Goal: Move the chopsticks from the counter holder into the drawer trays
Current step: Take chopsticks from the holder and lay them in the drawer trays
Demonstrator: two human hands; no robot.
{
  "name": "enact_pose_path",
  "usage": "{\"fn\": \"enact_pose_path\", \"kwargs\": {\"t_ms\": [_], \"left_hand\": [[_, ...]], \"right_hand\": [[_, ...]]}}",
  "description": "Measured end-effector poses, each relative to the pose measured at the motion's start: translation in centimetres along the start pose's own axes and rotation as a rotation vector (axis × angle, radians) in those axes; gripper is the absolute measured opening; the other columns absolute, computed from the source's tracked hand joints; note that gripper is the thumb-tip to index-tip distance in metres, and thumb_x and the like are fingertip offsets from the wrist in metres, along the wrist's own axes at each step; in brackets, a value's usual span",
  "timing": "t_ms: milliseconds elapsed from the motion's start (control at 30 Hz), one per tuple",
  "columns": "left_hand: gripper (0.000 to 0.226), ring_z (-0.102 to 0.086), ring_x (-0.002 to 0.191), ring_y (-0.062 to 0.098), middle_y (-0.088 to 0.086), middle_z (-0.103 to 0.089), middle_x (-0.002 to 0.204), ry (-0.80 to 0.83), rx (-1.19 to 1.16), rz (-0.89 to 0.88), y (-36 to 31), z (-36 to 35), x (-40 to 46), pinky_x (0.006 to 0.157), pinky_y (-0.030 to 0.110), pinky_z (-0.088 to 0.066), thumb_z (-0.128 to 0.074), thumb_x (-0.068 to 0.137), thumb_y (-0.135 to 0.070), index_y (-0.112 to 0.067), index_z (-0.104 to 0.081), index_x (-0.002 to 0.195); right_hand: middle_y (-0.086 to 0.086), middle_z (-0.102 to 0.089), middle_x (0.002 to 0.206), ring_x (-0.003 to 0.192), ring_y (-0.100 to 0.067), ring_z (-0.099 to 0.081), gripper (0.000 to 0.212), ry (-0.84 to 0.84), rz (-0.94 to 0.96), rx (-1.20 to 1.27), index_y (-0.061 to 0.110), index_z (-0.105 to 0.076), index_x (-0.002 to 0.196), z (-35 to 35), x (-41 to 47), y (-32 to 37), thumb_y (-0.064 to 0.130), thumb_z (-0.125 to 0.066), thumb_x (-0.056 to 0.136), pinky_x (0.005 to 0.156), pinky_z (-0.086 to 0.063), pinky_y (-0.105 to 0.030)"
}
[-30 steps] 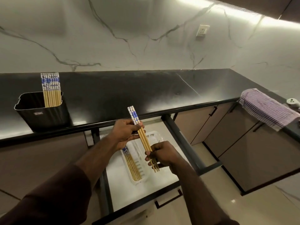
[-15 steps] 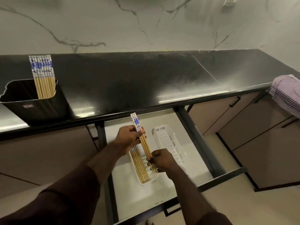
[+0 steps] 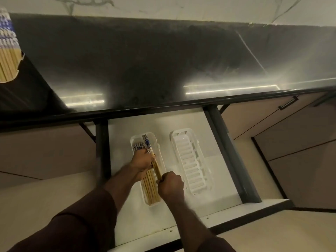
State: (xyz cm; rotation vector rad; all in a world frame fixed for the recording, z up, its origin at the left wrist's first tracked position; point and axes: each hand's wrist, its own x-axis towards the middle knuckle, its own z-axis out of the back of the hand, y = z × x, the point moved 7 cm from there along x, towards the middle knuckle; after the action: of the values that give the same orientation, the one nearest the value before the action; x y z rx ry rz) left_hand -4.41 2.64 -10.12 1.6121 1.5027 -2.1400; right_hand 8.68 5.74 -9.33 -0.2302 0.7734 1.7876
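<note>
Both hands hold a small bundle of bamboo chopsticks [image 3: 156, 165] with blue-and-white tops, low over the left white tray [image 3: 161, 155] in the open drawer [image 3: 181, 231]. My left hand [image 3: 142, 160] grips the bundle near its patterned tops. Its thin ends are pinched in my right hand [image 3: 170, 185]. Several more chopsticks [image 3: 151, 190] lie in that tray under the bundle. The right white tray [image 3: 190, 160], ribbed inside, holds none. At the far left, on the black counter [image 3: 163, 60], the dark holder [image 3: 23, 84] still carries several chopsticks [image 3: 8, 51].
Dark metal drawer rails [image 3: 229, 157] run along both sides of the drawer. Beige cabinet fronts with a black handle [image 3: 288, 103] stand to the right. A marble wall [image 3: 181, 8] backs the counter. The pale floor shows below the drawer front.
Both hands have lowered the bundle from in front of the counter edge down into the left tray. The view has tilted down and closer to the drawer.
</note>
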Motion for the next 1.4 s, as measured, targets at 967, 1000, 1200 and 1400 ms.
{"fn": "enact_pose_path", "kwargs": {"t_ms": [967,1000,1200,1400], "left_hand": [[0.024,-0.059,0.095,0.026,0.016,-0.063,0.105,0.044,0.175,-0.005,2.5,0.0,1.6,0.096,0.042,-0.053,-0.051,0.091,0.005,-0.003,-0.064,0.109],[0.022,-0.060,0.096,0.028,0.019,-0.063,0.108,0.041,0.182,-0.009,2.5,0.0,1.6,0.096,0.043,-0.053,-0.051,0.091,0.005,-0.002,-0.064,0.106],[0.021,-0.059,0.095,0.028,0.017,-0.060,0.103,0.059,0.194,-0.024,2.3,-0.6,1.1,0.097,0.050,-0.052,-0.047,0.090,0.007,-0.006,-0.063,0.091],[0.027,-0.060,0.098,0.029,0.007,-0.060,0.090,0.062,0.159,-0.007,2.4,-0.6,1.0,0.097,0.048,-0.052,-0.046,0.093,0.005,-0.014,-0.062,0.081]], "right_hand": [[0.001,-0.069,0.106,0.090,-0.018,-0.069,0.030,-0.012,0.079,-0.157,0.018,-0.054,0.117,-4.6,1.1,0.9,0.036,-0.059,0.094,0.078,-0.056,-0.030],[0.000,-0.069,0.107,0.090,-0.018,-0.070,0.034,-0.005,0.097,-0.175,0.018,-0.052,0.121,-4.6,1.1,1.0,0.035,-0.061,0.093,0.079,-0.056,-0.030],[-0.003,-0.070,0.109,0.091,-0.019,-0.070,0.027,0.026,0.166,-0.287,0.015,-0.056,0.123,-4.8,1.5,1.2,0.019,-0.057,0.096,0.079,-0.054,-0.027],[-0.003,-0.071,0.107,0.090,-0.019,-0.070,0.021,0.032,0.225,-0.299,0.013,-0.060,0.117,-4.9,1.4,1.4,0.017,-0.056,0.096,0.079,-0.054,-0.028]]}}
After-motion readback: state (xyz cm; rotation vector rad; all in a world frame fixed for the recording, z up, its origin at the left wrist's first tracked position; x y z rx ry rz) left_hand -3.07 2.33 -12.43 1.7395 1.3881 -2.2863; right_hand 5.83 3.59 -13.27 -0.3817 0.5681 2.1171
